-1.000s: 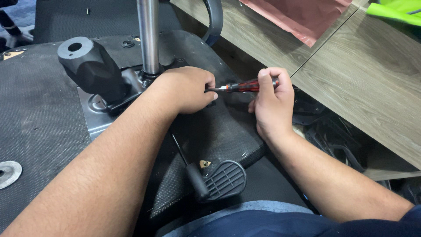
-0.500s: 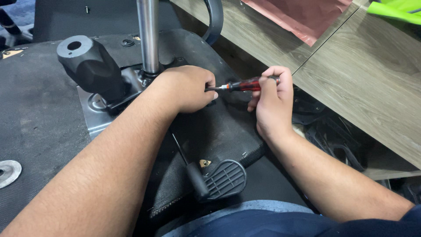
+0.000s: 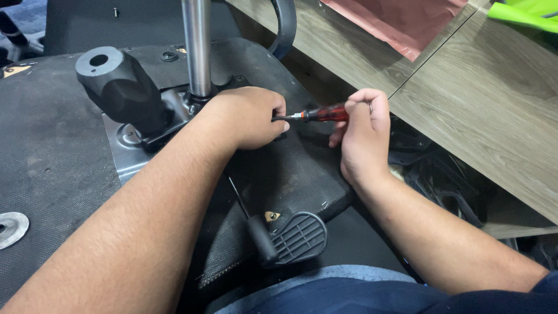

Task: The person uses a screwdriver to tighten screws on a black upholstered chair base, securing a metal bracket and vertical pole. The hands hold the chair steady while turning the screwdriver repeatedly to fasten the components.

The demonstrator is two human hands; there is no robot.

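Observation:
An upturned office chair seat [image 3: 52, 151] lies before me, black fabric underside up, with a grey metal mechanism plate [image 3: 125, 154] and a shiny gas cylinder [image 3: 197, 46] rising from it. My right hand [image 3: 363, 136] grips the red handle of a screwdriver [image 3: 322, 113], held level and pointing left. My left hand [image 3: 247, 116] rests on the seat by the plate and closes around the screwdriver's metal shaft, hiding the tip. A black knob [image 3: 119, 87] sticks up left of the cylinder.
A ribbed black lever paddle [image 3: 296, 237] lies near my lap. A wood-grain desk panel [image 3: 476, 99] runs along the right, with a pink sheet [image 3: 401, 20] and a bright green item [image 3: 523, 11] on it. Black chair parts [image 3: 447, 180] lie below the panel. A round metal washer [image 3: 11, 228] sits at left.
Both hands stay on the screwdriver in nearly the same place. The right hand has shifted slightly on the handle; the screwdriver stays level.

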